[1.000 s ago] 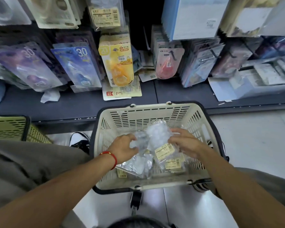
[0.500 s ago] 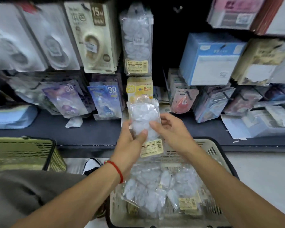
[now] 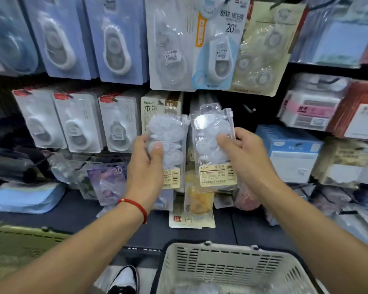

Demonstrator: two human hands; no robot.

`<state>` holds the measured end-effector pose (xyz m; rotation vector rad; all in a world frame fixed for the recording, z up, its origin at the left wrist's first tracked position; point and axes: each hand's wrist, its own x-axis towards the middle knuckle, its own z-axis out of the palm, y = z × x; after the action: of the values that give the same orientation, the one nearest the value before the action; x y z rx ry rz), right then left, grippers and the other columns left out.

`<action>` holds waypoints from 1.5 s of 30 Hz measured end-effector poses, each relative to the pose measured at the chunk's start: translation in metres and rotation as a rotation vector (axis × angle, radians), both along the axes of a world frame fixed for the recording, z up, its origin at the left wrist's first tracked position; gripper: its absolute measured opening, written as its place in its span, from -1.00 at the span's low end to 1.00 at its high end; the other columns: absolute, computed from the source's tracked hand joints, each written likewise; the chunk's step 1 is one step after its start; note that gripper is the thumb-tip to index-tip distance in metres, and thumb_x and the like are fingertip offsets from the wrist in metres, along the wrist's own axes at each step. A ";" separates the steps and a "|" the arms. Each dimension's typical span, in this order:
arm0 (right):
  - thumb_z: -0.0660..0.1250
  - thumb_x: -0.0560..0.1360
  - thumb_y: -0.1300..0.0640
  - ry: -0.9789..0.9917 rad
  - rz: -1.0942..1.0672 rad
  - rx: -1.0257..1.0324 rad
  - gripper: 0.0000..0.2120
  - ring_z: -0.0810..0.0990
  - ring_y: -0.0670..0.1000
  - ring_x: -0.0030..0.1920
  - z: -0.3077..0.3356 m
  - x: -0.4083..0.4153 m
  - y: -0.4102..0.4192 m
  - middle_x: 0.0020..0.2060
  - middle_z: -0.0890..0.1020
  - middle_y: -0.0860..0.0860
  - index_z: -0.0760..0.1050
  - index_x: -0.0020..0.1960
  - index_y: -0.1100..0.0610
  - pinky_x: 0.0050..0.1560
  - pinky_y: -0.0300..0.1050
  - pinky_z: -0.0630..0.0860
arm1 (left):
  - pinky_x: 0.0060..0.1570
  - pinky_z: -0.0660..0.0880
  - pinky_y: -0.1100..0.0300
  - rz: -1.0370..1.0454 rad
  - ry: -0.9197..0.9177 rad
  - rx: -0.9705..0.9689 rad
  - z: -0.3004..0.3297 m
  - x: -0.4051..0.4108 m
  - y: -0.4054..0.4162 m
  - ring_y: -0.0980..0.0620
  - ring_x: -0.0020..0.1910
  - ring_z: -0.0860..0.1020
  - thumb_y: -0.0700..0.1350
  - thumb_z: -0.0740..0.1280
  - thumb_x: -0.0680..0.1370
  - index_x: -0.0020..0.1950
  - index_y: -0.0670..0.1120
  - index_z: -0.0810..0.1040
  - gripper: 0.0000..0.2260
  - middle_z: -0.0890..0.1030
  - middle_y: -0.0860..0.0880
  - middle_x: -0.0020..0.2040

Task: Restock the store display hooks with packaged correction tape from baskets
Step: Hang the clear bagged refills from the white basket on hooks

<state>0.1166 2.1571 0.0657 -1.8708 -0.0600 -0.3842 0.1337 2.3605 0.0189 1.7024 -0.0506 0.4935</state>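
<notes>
Correction tape packs are sitting in both of my hands, raised side by side in the middle of the frame, in front of the display wall. My left hand (image 3: 146,166) is clamping the left clear pack (image 3: 168,145), with the thumb pressing on its front and the other fingers going behind it. My right hand (image 3: 245,158) is gripping the right clear pack (image 3: 214,141) by its right edge, the fingers closing on the front of the plastic. The two packs are standing upright and almost touching each other, each one showing a cream barcode label at its lower end. A red string bracelet (image 3: 136,205) is circling my left wrist. The cream basket (image 3: 225,264) is standing at the bottom centre of the frame, below my hands, and something clear is lying inside it, but it is too blurred for me to tell more. A green basket (image 3: 19,245) is showing at the lower left. Carded correction tapes (image 3: 77,122) are hanging in rows at the upper left and centre.
</notes>
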 end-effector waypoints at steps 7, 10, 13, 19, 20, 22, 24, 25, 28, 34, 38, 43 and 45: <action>0.35 0.59 -0.13 0.070 -0.012 0.080 -0.53 0.57 0.22 -0.18 0.009 0.020 0.006 0.11 0.56 0.47 0.52 0.13 0.32 -0.12 0.19 0.48 | 0.34 0.42 0.02 0.061 0.008 -0.082 0.002 0.007 0.012 -0.01 0.36 0.48 0.07 0.19 0.73 0.52 0.14 0.36 -0.65 0.49 0.01 0.44; 0.38 0.58 -0.09 0.085 -0.027 0.158 -0.54 0.62 0.24 -0.20 0.007 0.025 0.008 -0.11 0.64 0.34 0.53 0.09 0.34 -0.16 0.17 0.48 | 0.23 0.41 0.12 0.051 -0.016 -0.124 0.006 0.007 0.014 0.05 0.29 0.51 0.06 0.20 0.73 0.51 0.11 0.37 -0.67 0.52 0.05 0.39; 0.38 0.61 -0.10 0.111 -0.045 0.122 -0.58 0.63 0.08 -0.23 0.004 0.030 0.006 -0.24 0.66 0.12 0.56 0.00 0.31 -0.19 0.04 0.49 | 0.14 0.44 0.16 0.073 -0.018 -0.139 0.008 0.010 0.016 0.16 0.14 0.54 0.06 0.21 0.73 0.48 0.11 0.40 -0.69 0.56 0.12 0.22; 0.29 0.67 -0.07 -0.110 -0.305 -0.672 -0.56 0.56 0.05 0.19 -0.025 0.027 0.002 0.32 0.49 -0.01 0.38 0.48 0.09 0.11 0.00 0.50 | -0.06 0.41 0.23 0.058 -0.008 -0.129 0.004 0.011 0.015 0.22 -0.02 0.52 0.06 0.21 0.73 0.41 0.14 0.42 -0.75 0.54 0.13 0.05; 0.30 0.67 -0.01 -0.208 -0.285 -0.741 -0.55 0.52 0.06 0.26 -0.032 0.026 0.002 0.38 0.42 0.03 0.36 0.51 0.10 0.15 0.01 0.50 | -0.02 0.44 0.19 0.050 -0.003 -0.128 0.003 0.011 0.014 0.21 0.02 0.53 0.06 0.21 0.72 0.40 0.14 0.42 -0.75 0.54 0.14 0.07; 0.32 0.65 0.08 -0.292 -0.164 -0.885 -0.52 0.42 0.08 0.42 -0.042 0.029 0.001 0.48 0.37 0.05 0.36 0.55 0.10 0.33 0.08 0.48 | 0.03 0.46 0.12 0.034 0.005 -0.129 0.002 0.011 0.009 0.14 0.04 0.55 0.06 0.22 0.72 0.38 0.14 0.43 -0.77 0.55 0.14 0.06; 0.32 0.66 0.08 -0.226 -0.084 -1.067 -0.41 0.23 0.11 0.59 -0.046 0.034 -0.001 0.63 0.22 0.08 0.25 0.64 0.07 0.50 0.09 0.36 | 0.00 0.44 0.16 0.012 0.011 -0.143 0.001 0.010 0.003 0.13 0.04 0.55 0.04 0.23 0.72 0.36 0.13 0.45 -0.78 0.57 0.13 0.06; 0.30 0.66 0.07 -0.198 -0.080 -1.137 -0.38 0.15 0.11 0.63 -0.045 0.037 -0.001 0.67 0.13 0.06 0.19 0.67 0.05 0.51 0.08 0.33 | -0.02 0.43 0.21 0.000 0.018 -0.151 0.001 0.010 -0.001 0.18 0.04 0.55 0.04 0.23 0.72 0.36 0.14 0.45 -0.78 0.57 0.14 0.07; 0.32 0.62 0.14 -0.185 -0.073 -1.181 -0.35 0.12 0.10 0.64 -0.042 0.040 -0.002 0.68 0.07 0.05 0.19 0.67 0.06 0.50 0.08 0.35 | -0.04 0.44 0.24 -0.037 0.045 -0.158 0.001 0.009 -0.012 0.25 0.04 0.54 0.05 0.23 0.72 0.30 0.21 0.43 -0.84 0.57 0.15 0.07; 0.22 0.63 -0.16 -0.142 0.008 -0.388 -0.64 0.59 -0.18 0.18 -0.034 0.023 -0.003 0.23 0.62 -0.16 0.58 0.33 -0.05 0.25 -0.01 0.56 | -0.14 0.53 0.28 -0.137 0.050 -0.179 0.001 0.007 -0.036 0.16 -0.02 0.63 0.04 0.28 0.70 0.18 0.26 0.43 -0.89 0.62 0.08 0.08; 0.33 0.55 -0.29 -0.081 0.069 -0.158 -0.70 0.71 -0.15 0.01 -0.034 0.012 -0.019 0.00 0.73 -0.20 0.59 0.12 -0.12 0.07 -0.05 0.66 | -0.02 0.61 0.28 -0.273 0.092 -0.252 -0.002 0.004 -0.063 0.18 0.04 0.68 0.00 0.40 0.64 0.15 0.30 0.43 -0.78 0.67 0.03 0.13; 0.37 0.65 -0.07 -0.090 0.007 -0.080 -0.97 0.75 -0.08 -0.06 -0.035 0.003 -0.050 -0.06 0.76 -0.12 0.58 0.05 -0.17 -0.02 -0.04 0.68 | -0.03 0.65 0.17 -0.307 0.134 -0.305 0.000 0.005 -0.092 0.09 0.03 0.69 0.03 0.46 0.60 0.17 0.26 0.45 -0.75 0.68 0.02 0.11; 0.35 0.62 -0.12 -0.074 -0.026 -0.024 -0.93 0.74 0.16 -0.09 -0.028 0.001 -0.060 -0.10 0.75 0.07 0.56 0.02 -0.15 0.04 0.27 0.66 | 0.00 0.64 0.07 -0.258 0.135 -0.261 0.001 0.007 -0.096 0.02 0.06 0.67 0.02 0.42 0.63 0.17 0.25 0.45 -0.79 0.66 -0.01 0.12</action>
<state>0.1177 2.0971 0.0375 -1.8826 -0.0901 -0.4725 0.1406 2.2648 0.0198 1.4435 -0.1021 0.1829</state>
